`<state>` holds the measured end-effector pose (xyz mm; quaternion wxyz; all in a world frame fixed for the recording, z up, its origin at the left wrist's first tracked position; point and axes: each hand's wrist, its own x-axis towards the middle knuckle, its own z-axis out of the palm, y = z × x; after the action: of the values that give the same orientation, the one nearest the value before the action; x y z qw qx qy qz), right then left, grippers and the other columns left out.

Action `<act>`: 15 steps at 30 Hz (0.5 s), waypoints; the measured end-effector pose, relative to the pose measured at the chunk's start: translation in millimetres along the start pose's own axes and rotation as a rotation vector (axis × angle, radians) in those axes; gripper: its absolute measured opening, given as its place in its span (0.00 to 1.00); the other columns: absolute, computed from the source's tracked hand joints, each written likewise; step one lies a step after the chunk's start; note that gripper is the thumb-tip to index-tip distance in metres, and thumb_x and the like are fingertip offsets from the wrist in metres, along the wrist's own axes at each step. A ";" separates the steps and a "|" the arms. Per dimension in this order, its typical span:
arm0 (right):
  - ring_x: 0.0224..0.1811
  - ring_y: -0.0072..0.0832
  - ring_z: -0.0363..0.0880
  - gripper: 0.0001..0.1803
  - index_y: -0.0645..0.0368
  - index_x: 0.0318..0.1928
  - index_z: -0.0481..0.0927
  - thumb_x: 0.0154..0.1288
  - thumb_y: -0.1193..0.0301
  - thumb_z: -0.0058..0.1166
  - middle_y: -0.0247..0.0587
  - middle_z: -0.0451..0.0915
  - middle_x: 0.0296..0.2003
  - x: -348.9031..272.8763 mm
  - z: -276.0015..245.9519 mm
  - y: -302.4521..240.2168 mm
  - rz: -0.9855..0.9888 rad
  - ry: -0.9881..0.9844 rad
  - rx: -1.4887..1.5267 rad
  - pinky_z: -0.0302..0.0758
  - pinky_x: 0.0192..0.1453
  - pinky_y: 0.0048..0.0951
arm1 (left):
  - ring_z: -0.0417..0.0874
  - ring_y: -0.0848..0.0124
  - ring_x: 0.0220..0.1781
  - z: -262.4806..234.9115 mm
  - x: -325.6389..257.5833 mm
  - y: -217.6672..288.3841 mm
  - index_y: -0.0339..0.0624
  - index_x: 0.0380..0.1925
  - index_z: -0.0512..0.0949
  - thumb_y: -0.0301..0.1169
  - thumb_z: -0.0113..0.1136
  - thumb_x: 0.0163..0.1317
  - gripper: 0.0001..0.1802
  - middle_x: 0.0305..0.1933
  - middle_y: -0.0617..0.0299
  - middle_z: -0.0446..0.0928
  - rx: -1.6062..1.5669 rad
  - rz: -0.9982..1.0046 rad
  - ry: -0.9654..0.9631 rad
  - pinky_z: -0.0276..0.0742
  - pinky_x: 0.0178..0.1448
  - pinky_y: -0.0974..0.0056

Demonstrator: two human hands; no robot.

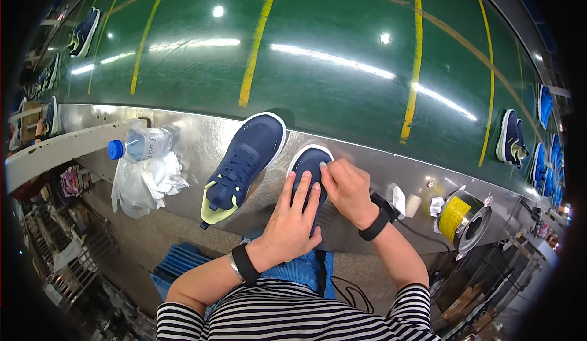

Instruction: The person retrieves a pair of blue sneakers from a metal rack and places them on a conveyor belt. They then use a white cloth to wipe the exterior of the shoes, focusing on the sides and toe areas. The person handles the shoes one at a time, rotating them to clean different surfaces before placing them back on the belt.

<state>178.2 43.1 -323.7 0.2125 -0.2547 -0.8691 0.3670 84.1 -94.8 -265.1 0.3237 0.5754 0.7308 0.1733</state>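
A navy sneaker (314,156) with a white sole sits in front of me on the metal ledge, its toe pointing away. My left hand (292,222) lies over its upper with the fingers spread and stretched toward the toe, covering much of the shoe. At the right side of the toe, my right hand (347,188) is closed, thumb and fingers pressed together against the edge. Whatever it pinches, if anything, is hidden. To the left stands a matching navy sneaker (246,160) with laces and a pale yellow-green lining, untouched by either hand.
Beyond the metal ledge (354,157) runs a green belt (330,29) with yellow lines. A water bottle (148,143) and white crumpled cloth (160,179) lie left. At right are a round tin (461,218) with a yellow label and white scraps (398,200). More shoes (509,138) stand far right.
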 end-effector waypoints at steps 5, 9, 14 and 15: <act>0.19 0.38 0.71 0.10 0.59 0.26 0.71 0.59 0.77 0.61 0.40 0.70 0.20 19.6 2.8 -1.5 -0.049 -0.003 -0.005 0.67 0.23 0.35 | 0.51 0.30 0.72 -0.6 2.0 0.3 0.23 0.62 0.64 0.33 0.67 0.44 0.43 0.69 0.29 0.52 0.008 -0.005 0.001 0.59 0.72 0.43; 0.19 0.38 0.71 0.11 0.59 0.25 0.70 0.58 0.77 0.61 0.40 0.69 0.20 -2.4 -3.6 2.0 -0.024 -0.038 -0.007 0.66 0.23 0.35 | 0.51 0.30 0.71 -0.2 0.1 -1.1 0.23 0.62 0.64 0.33 0.67 0.45 0.43 0.69 0.29 0.53 -0.007 -0.004 0.010 0.59 0.71 0.43; 0.18 0.37 0.70 0.11 0.59 0.25 0.71 0.58 0.77 0.61 0.40 0.69 0.19 25.1 7.9 -0.3 -0.037 -0.007 0.019 0.66 0.23 0.35 | 0.52 0.29 0.71 -0.6 2.3 -3.2 0.23 0.61 0.64 0.33 0.67 0.45 0.43 0.69 0.29 0.53 -0.014 0.016 0.008 0.59 0.71 0.42; 0.18 0.37 0.70 0.10 0.59 0.25 0.72 0.58 0.77 0.61 0.40 0.69 0.19 26.7 8.4 -0.9 -0.035 -0.019 0.017 0.66 0.23 0.35 | 0.52 0.29 0.71 -0.5 2.2 -3.3 0.23 0.61 0.64 0.33 0.67 0.44 0.43 0.69 0.29 0.53 -0.017 0.020 0.016 0.59 0.71 0.42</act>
<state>152.5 54.0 -323.6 0.2126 -0.2343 -0.8723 0.3729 81.1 -93.6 -267.4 0.3209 0.5784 0.7262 0.1872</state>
